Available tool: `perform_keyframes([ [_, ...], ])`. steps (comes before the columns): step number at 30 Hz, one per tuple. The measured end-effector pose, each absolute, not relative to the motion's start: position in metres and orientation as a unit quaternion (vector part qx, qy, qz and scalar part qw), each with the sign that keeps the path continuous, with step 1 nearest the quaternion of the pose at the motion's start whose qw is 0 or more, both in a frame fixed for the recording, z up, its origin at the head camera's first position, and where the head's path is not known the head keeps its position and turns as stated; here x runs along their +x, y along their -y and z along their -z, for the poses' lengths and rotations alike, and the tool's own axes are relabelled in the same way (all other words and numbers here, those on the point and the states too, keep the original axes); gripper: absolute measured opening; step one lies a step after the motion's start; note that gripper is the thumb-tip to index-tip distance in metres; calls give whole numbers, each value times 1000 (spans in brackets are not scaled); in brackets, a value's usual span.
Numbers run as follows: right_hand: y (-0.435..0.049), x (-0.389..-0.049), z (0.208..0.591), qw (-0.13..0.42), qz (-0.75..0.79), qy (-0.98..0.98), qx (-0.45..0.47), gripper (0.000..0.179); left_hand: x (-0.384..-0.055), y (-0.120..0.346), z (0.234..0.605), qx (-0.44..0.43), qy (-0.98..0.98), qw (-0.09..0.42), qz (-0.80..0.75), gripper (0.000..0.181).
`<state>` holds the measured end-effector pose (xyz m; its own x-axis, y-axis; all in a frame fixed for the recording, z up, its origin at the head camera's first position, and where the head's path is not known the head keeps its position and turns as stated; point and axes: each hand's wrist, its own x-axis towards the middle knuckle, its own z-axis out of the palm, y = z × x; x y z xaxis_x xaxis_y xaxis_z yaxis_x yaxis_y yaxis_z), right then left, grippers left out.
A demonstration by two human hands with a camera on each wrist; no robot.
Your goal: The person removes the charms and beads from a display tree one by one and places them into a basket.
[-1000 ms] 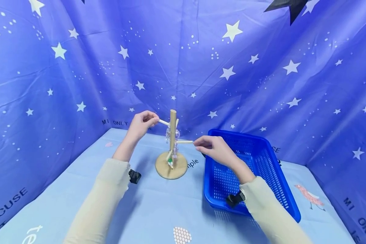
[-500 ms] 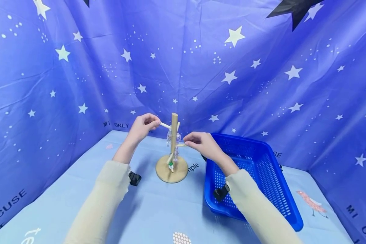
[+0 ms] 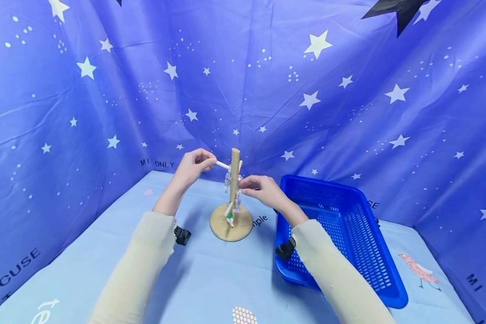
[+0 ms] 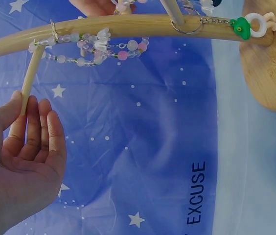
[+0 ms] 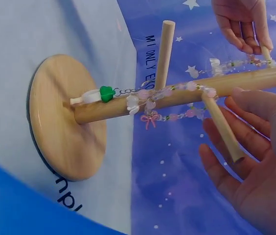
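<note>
A wooden stand with an upright post [image 3: 235, 175] and round base [image 3: 218, 225] has several side pegs. With thumb and fingers, my left hand [image 3: 192, 168] pinches the end of the upper left peg [image 4: 32, 73]. A bracelet of clear, white and pink beads [image 4: 123, 55] hangs on that peg, close to the post. My right hand [image 3: 263, 191] is at the right peg [image 5: 223, 127], thumb near the post and fingers loosely bent behind the peg. Another beaded bracelet [image 5: 191, 86] with a pink bow loops over this peg. From the front peg hangs a green and white keychain [image 5: 107, 93].
Right of the stand is a blue perforated basket [image 3: 281, 265], with my right forearm above its near left part. A light blue cloth [image 3: 210, 279] covers the table. Starry blue curtains [image 3: 146, 103] rise behind and at both sides.
My right hand has moved left along its peg, from the tip to beside the post and the bracelet. My left hand keeps pinching its peg. The head view has shifted slightly.
</note>
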<state>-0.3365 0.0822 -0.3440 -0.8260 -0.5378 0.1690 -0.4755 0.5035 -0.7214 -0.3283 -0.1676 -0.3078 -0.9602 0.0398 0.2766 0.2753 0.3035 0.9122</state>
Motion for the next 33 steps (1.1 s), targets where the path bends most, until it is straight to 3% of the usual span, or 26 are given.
perform_keyframes([
  [8, -79, -338, 354, 96, 444, -843, -289, 32, -326, 168, 309, -96, 799, 98, 585, 22],
  [19, -79, -338, 355, 98, 432, -849, -287, 23, -325, 167, 308, -100, 799, 99, 585, 21],
  [33, -93, -336, 354, 95, 464, -841, -263, 29, -324, 166, 305, -102, 789, 98, 598, 22],
])
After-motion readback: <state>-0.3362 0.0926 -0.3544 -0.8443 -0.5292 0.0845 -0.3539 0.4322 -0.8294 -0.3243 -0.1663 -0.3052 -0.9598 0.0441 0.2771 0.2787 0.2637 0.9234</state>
